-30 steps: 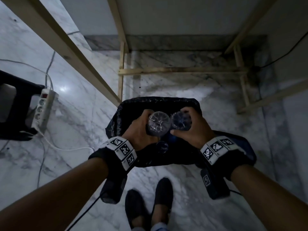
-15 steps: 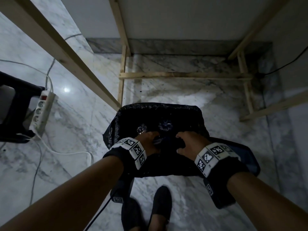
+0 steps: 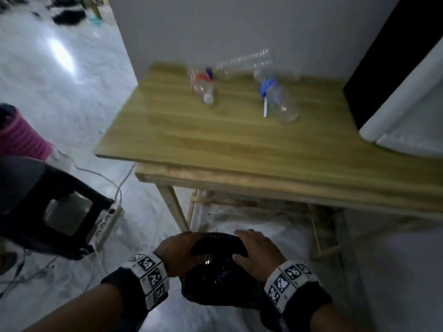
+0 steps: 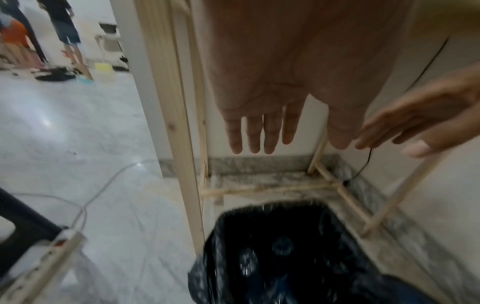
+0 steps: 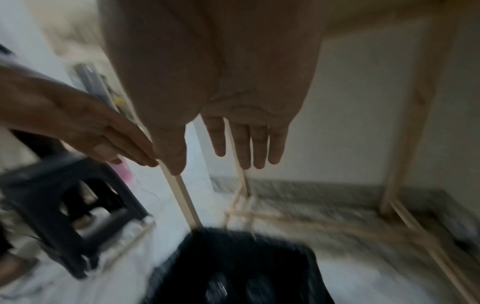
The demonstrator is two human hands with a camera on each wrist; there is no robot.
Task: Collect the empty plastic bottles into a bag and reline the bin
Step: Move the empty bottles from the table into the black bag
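A black bag (image 3: 215, 281) lines the bin on the floor under the wooden table (image 3: 215, 144). Two clear bottles (image 4: 282, 245) lie inside it, seen blurred in the left wrist view. My left hand (image 3: 177, 250) and right hand (image 3: 256, 252) hover just over the bag's mouth, side by side. Both wrist views show straight fingers (image 4: 259, 133) (image 5: 246, 144) holding nothing. On the tabletop lie a red-labelled bottle (image 3: 203, 88), a blue-labelled bottle (image 3: 278, 101) and more clear bottles (image 3: 242, 65) at the back by the wall.
A black stool (image 3: 48, 207) stands at the left with a white power strip (image 3: 107, 224) and cables on the floor. A pink basket (image 3: 21, 140) is further left. A white and black appliance (image 3: 407, 104) fills the table's right end. Table legs and rails flank the bin.
Both hands lowered the two bottles into the bag, let go and rose empty. The head view has tilted up, so the tabletop with its bottles now shows.
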